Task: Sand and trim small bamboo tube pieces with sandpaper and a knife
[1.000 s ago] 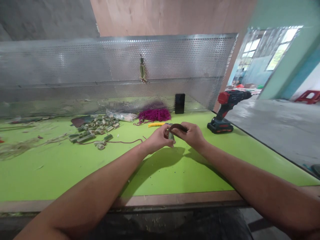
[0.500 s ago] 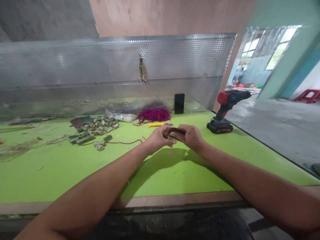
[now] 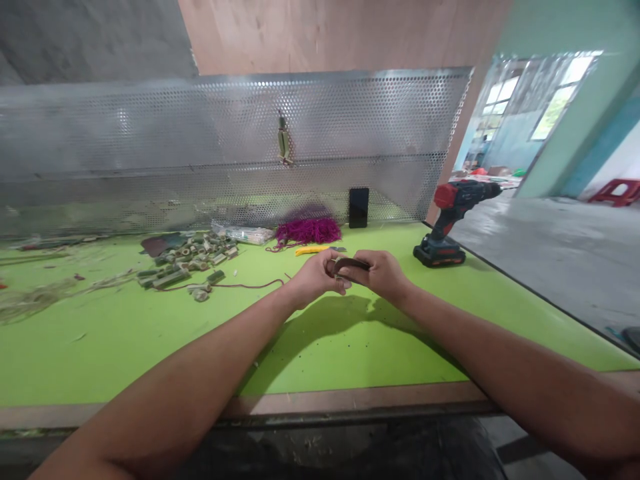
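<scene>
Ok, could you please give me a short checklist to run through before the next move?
1. Right hand gripping the dark strip: ok, pinched and curved.
2. What the left hand holds: cannot tell, fingers and strip hide most of it.
3. Yellow cutter out of both hands: ok, lying on the green tabletop beyond them.
4. Drill standing: ok, upright on its base.
5. Green tube pieces all in one pile: not ok, a few lie apart.
</scene>
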`<state>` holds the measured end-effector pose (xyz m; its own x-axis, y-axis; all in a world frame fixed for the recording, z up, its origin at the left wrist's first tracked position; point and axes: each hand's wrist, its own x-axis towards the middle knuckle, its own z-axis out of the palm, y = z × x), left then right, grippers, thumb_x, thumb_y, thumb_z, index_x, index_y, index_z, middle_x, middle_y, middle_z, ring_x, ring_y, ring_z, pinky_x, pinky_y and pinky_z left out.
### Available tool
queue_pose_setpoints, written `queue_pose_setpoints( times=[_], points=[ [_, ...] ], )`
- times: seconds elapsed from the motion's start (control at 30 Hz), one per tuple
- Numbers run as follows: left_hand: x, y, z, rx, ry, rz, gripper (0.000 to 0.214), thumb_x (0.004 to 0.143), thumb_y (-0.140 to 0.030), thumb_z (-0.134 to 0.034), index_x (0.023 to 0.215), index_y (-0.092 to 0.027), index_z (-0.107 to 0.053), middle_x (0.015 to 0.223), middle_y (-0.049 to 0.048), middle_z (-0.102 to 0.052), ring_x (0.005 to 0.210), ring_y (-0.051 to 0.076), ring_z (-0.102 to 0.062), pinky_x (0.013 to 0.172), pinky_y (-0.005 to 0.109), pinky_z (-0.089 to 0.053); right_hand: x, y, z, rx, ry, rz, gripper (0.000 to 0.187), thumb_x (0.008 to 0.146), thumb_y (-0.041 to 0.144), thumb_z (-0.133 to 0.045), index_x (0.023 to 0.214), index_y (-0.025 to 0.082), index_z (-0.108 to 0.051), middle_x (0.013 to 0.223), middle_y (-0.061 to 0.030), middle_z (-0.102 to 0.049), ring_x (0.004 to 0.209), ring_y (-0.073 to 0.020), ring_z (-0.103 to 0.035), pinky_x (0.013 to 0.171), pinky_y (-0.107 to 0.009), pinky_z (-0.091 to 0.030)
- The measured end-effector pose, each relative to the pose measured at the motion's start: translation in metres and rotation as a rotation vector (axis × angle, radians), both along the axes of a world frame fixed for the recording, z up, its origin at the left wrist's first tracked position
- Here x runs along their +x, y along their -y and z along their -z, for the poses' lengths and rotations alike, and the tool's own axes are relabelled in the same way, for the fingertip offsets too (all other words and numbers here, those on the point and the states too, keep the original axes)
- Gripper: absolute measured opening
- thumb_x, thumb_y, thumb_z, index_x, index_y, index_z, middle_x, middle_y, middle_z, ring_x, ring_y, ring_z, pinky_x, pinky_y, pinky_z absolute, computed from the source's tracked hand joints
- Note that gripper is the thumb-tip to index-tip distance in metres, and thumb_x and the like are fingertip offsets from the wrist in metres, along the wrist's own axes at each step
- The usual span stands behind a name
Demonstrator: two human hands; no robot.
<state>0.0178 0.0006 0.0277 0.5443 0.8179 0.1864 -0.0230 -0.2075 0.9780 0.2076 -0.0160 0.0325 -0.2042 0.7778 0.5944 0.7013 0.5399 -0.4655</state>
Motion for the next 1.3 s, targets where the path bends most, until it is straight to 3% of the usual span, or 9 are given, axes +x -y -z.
queue_pose_setpoints(
  times=[0.47,0.6,0.73,0.83,1.0,1.1,1.3],
  points=[
    [-0.0005,0.001,-0.0044,0.001,0.003,0.011,0.05,0.063,-0.012,-0.084,0.103,-0.013,-0.054,0.078,-0.0003,-0.065,0.067,0.011,-0.064,0.066,0.031,-0.059,0.0018,-0.0005,-0.0024,-0.038,-0.019,-0.035,0.046,0.078,0.061,-0.065,0.065,0.017,-0.065,0.056,-0.0004,-0.053,0.054,-0.0118,-0.045,0.05,-0.024,-0.027],
    [-0.0004,0.0007,-0.0052,-0.004,0.007,-0.012,0.048,0.065,-0.012,-0.083,0.103,-0.013,-0.054,0.075,-0.0016,-0.063,0.065,0.01,-0.064,0.065,0.031,-0.059,0.0025,-0.0003,-0.0023,-0.028,-0.017,0.026,0.046,0.078,0.062,-0.064,0.067,0.017,-0.065,0.056,-0.0004,-0.053,0.053,-0.0115,-0.044,0.05,-0.024,-0.027],
    [-0.0008,0.0004,-0.005,0.003,-0.003,-0.006,0.049,0.064,-0.009,-0.083,0.103,-0.013,-0.053,0.077,-0.0003,-0.065,0.065,0.011,-0.065,0.065,0.031,-0.059,0.003,-0.0002,-0.0025,-0.032,0.01,0.001,0.049,0.078,0.064,-0.063,0.065,0.017,-0.064,0.056,-0.0001,-0.052,0.054,-0.0116,-0.043,0.051,-0.025,-0.026],
    [-0.0013,0.0004,-0.0053,0.004,0.0,-0.011,0.048,0.065,-0.012,-0.083,0.103,-0.013,-0.054,0.073,-0.0021,-0.062,0.064,0.01,-0.063,0.065,0.031,-0.059,0.0036,-0.0008,-0.0029,0.002,0.027,0.079,0.05,0.078,0.064,-0.062,0.063,0.017,-0.062,0.056,0.0002,-0.05,0.053,-0.0113,-0.04,0.051,-0.026,-0.025],
    [-0.0024,0.0005,-0.0063,0.018,-0.044,0.004,0.047,0.065,-0.011,-0.083,0.101,-0.013,-0.053,0.076,-0.0004,-0.065,0.065,0.011,-0.065,0.066,0.033,-0.059,0.0042,-0.0024,-0.0015,-0.016,0.051,0.014,0.049,0.078,0.064,-0.063,0.062,0.017,-0.06,0.055,0.001,-0.049,0.054,-0.0113,-0.042,0.052,-0.025,-0.025],
    [-0.0034,-0.0003,-0.0063,0.031,-0.055,0.007,0.045,0.067,-0.012,-0.082,0.102,-0.013,-0.054,0.072,-0.0026,-0.062,0.064,0.011,-0.064,0.067,0.033,-0.059,0.0039,-0.0024,-0.0014,0.004,0.05,0.095,0.051,0.079,0.066,-0.061,0.063,0.017,-0.061,0.056,0.0004,-0.05,0.053,-0.0114,-0.041,0.052,-0.026,-0.024],
    [-0.0038,0.0001,-0.0077,0.024,-0.075,-0.005,0.046,0.066,-0.012,-0.082,0.102,-0.013,-0.054,0.076,-0.0004,-0.065,0.066,0.011,-0.065,0.068,0.033,-0.059,0.0025,0.0,-0.0038,-0.007,0.087,0.096,0.052,0.078,0.067,-0.06,0.062,0.018,-0.061,0.056,0.0002,-0.051,0.054,-0.0116,-0.04,0.052,-0.027,-0.023]
  ],
)
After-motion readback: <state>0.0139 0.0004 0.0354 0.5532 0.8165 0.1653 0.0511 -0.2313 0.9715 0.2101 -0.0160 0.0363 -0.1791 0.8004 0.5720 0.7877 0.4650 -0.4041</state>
